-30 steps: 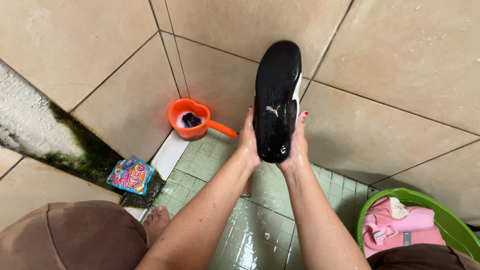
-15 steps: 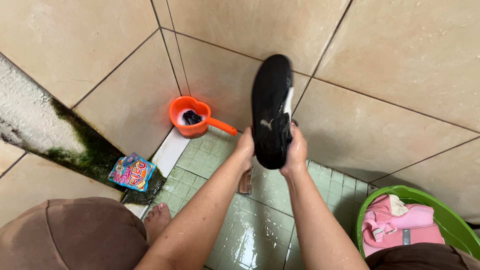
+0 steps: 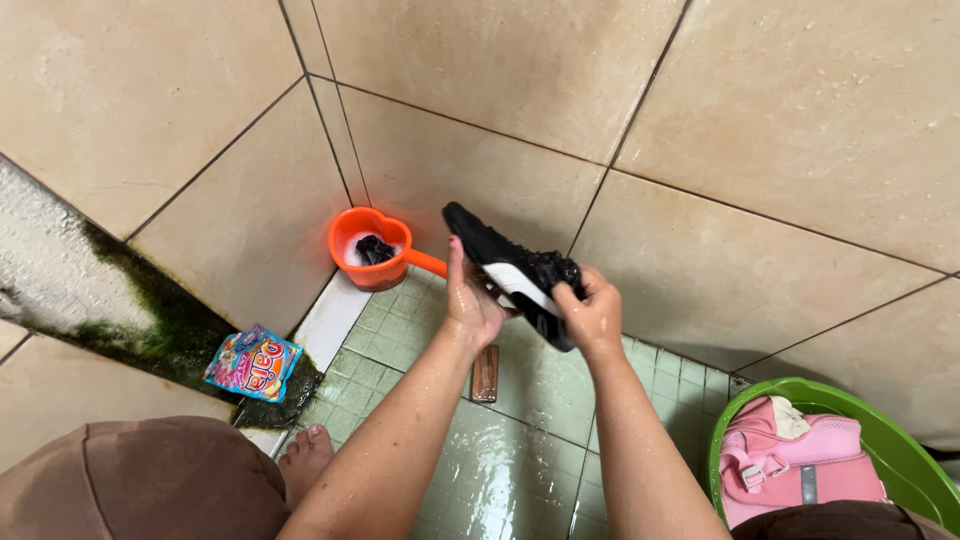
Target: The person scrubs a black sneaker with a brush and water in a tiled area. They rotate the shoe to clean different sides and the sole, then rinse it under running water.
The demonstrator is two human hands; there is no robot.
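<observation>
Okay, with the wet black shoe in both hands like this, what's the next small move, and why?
Probably reach for the brush on the floor tiles below. Both hands, left and right, grip the black shoe turned on its side, so scrubbing looks likely.

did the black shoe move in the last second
Yes. The black shoe came down and tipped over, from pointing up the wall to lying sideways with its toe toward the orange scoop, held by both hands.

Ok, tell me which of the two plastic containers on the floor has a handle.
The orange heart-shaped plastic scoop by the wall: a straight handle sticks out of it. The round green plastic basin holding pink items shows none.
</observation>
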